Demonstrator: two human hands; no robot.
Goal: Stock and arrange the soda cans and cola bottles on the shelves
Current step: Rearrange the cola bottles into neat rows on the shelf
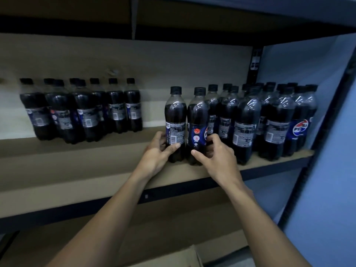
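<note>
From the head view, the person is reaching both bare forearms up to a brown shelf [77, 160] with a dark front edge. The left hand [157, 151] is wrapping its curled fingers round the lower body of the barcode bottle [175, 124], with the thumb lying across the bottom of its label. The right hand [217, 158] is gripping the blue-label bottle [197, 128] low down, thumb pressing on the near face and fingers curling round its right side. Both cola bottles are standing upright on the shelf near its front edge, side by side and touching, each with a black cap and dark liquid.

Just right of them, the right cluster [269, 122] of the same bottles is standing in tight rows running to the far right end of the shelf; the blue-label bottle is sitting right against its nearest members. Most labels there are facing barcode-out, while one near the right end is showing the Pepsi logo. Well apart on the left, the left cluster [82, 110] is standing farther back, against the pale back panel [173, 64].

An upper shelf [192, 26] is spanning the top. A dark upright post [256, 62] is standing at the far right corner, beside a blue wall [317, 189]. A cardboard box [183, 257] corner is showing at the bottom edge, between the forearms.
</note>
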